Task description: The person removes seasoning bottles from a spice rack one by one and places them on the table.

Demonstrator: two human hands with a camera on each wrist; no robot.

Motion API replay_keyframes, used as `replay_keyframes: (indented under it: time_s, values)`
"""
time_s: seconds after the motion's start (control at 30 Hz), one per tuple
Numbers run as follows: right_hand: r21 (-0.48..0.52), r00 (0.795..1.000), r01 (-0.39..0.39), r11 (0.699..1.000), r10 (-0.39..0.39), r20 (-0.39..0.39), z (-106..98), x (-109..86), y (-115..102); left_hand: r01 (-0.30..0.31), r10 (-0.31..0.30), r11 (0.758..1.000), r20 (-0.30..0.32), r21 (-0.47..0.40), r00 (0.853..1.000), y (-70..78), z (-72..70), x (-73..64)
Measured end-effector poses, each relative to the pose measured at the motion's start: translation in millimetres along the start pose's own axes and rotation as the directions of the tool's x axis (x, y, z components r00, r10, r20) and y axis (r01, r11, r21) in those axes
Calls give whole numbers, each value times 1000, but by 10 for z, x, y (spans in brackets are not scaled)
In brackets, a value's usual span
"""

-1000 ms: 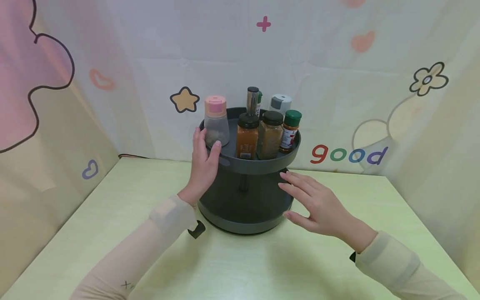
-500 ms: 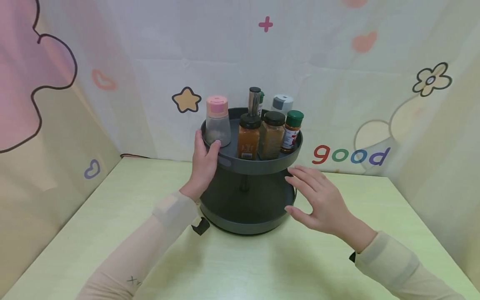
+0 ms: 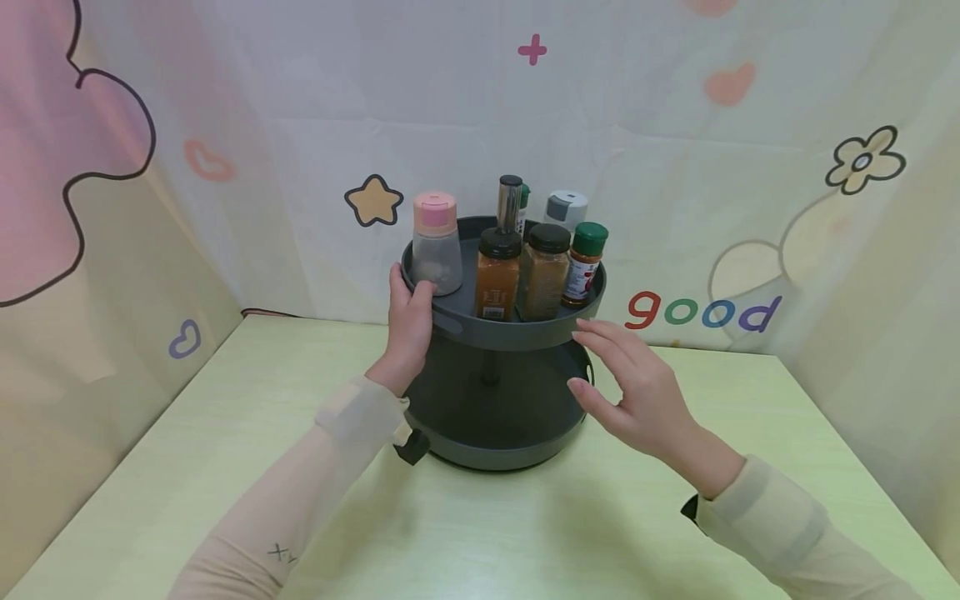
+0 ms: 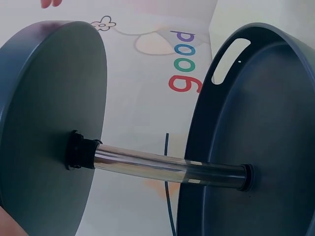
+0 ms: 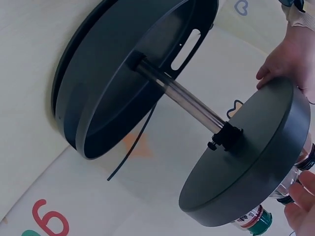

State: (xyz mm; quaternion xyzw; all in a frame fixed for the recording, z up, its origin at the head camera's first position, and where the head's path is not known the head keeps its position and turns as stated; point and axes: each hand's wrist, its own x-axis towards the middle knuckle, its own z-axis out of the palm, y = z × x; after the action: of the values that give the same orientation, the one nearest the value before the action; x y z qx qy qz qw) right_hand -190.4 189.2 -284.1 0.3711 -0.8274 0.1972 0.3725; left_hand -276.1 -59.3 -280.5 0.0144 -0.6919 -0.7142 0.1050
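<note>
A dark grey two-tier round spice rack stands on the table, its upper tray (image 3: 510, 335) joined by a central post (image 4: 142, 163) to the lower tray (image 3: 495, 457). My left hand (image 3: 408, 333) grips the upper tray's left rim, thumb over the edge beside a clear pink-capped bottle (image 3: 437, 258). Its fingers (image 5: 268, 73) reach the rim's outside in the right wrist view. In the air by the tray's right front, my right hand (image 3: 641, 387) holds nothing, fingers spread from the thumb. Whether its fingertips touch the rim is unclear.
On the upper tray stand two black-capped spice jars (image 3: 498, 279), a green-capped jar (image 3: 582, 267), a white-capped bottle (image 3: 566, 208) and a slim silver container (image 3: 509, 204). Behind the pale green table (image 3: 480, 533) hangs a printed curtain (image 3: 300, 167).
My right hand has risen slightly along the rack's right side, toward the upper tray. My left hand has settled a little lower on the rim. The jars keep their places on the tray.
</note>
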Motion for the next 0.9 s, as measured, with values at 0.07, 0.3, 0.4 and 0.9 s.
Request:
replay_keyframes:
  time_s: [0.07, 0.3, 0.4, 0.9]
  values:
    - [10, 1000, 6, 1000, -6, 11, 6, 19, -5, 0, 0, 1000, -5, -12, 1000, -8, 4, 6]
    - [17, 999, 39, 999, -40, 17, 52, 100, -20, -11, 10, 1000, -19, -20, 1000, -9, 2, -1]
    - [41, 1000, 19, 999, -19, 14, 70, 142, -34, -16, 16, 1000, -17, -25, 1000, -8, -1, -1]
    - [76, 994, -105, 992, 104, 19, 148, 312, -106, -51, 51, 999, -20, -16, 999, -61, 0, 1]
